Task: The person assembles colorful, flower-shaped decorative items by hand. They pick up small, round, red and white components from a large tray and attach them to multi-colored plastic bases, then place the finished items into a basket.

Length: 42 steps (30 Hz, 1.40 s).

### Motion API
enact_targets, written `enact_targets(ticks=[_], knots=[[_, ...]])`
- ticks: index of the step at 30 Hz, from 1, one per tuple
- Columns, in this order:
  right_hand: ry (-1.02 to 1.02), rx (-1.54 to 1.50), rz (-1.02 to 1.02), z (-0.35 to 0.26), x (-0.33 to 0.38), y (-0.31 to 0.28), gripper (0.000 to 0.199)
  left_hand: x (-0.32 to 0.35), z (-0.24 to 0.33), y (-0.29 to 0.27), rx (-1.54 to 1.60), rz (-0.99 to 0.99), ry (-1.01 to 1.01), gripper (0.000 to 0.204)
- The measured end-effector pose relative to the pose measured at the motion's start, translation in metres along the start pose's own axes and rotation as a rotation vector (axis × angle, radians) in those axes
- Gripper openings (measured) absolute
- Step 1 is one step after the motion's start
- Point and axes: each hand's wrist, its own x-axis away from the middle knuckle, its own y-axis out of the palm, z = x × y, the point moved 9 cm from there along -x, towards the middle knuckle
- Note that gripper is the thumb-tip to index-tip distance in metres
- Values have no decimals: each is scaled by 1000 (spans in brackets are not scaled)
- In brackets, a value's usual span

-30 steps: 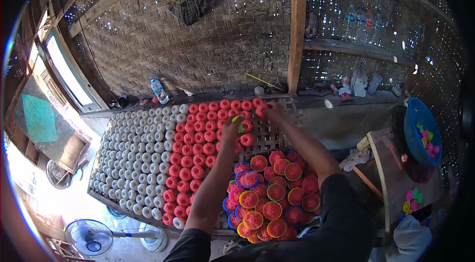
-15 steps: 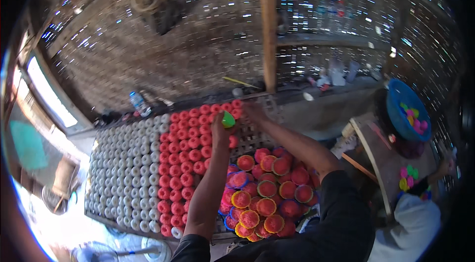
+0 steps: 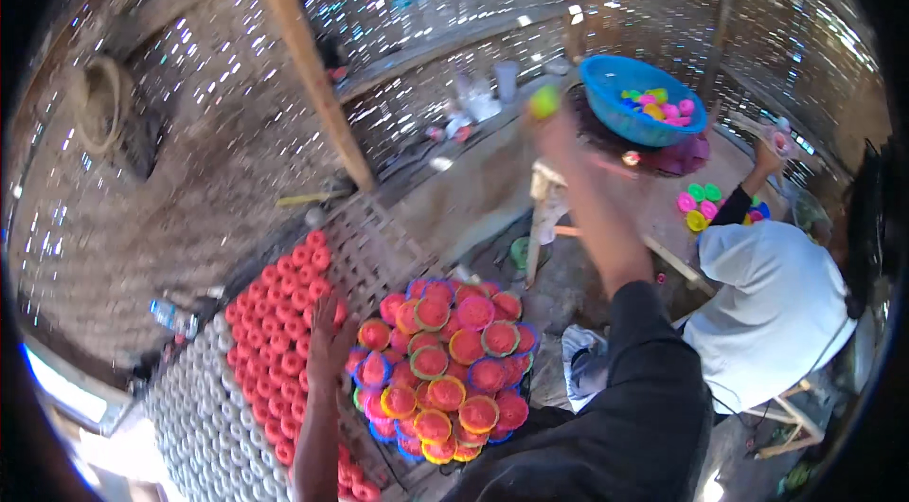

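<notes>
Rows of red cups (image 3: 284,331) fill part of the rack (image 3: 369,246); left hand (image 3: 327,346) rests flat, open; right hand (image 3: 559,128) lifts a green cup (image 3: 544,101), pinched.

Rural workshop: woven bamboo walls (image 3: 189,170), trays of red cups (image 3: 275,341) drying

Right hand (image 3: 561,137) grips green cup (image 3: 544,101); left hand (image 3: 329,343) over red cups (image 3: 275,341).

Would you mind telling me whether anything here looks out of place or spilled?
A few coloured cups lie loose on the table below the blue bowl, apart from the neat red rows on the rack. Nothing else stands out.
</notes>
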Motion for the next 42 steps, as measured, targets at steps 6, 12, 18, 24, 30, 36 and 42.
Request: enact_targets(ticks=[6,12,18,24,30,36,42], knots=[[164,768,-74,10,65,71,35,23,-15,8,172,-17,-406,54],[-109,1671,-1463,181,342,155,61,3,-23,32,293,188,-93,49],[-95,1753,-1625,187,381,152,65,23,7,15,610,179,-196,50],[62,1205,-1330,203,372,211,60,23,10,43,1256,72,-367,52],[126,1016,-1277,237,387,229,35,18,-30,22,1161,252,-339,47],[-71,1048,-1254,302,362,217,21,5,-47,-5,697,340,-342,50],[1047,673,-688,382,323,169,19,-17,-75,-22,692,509,-448,55]])
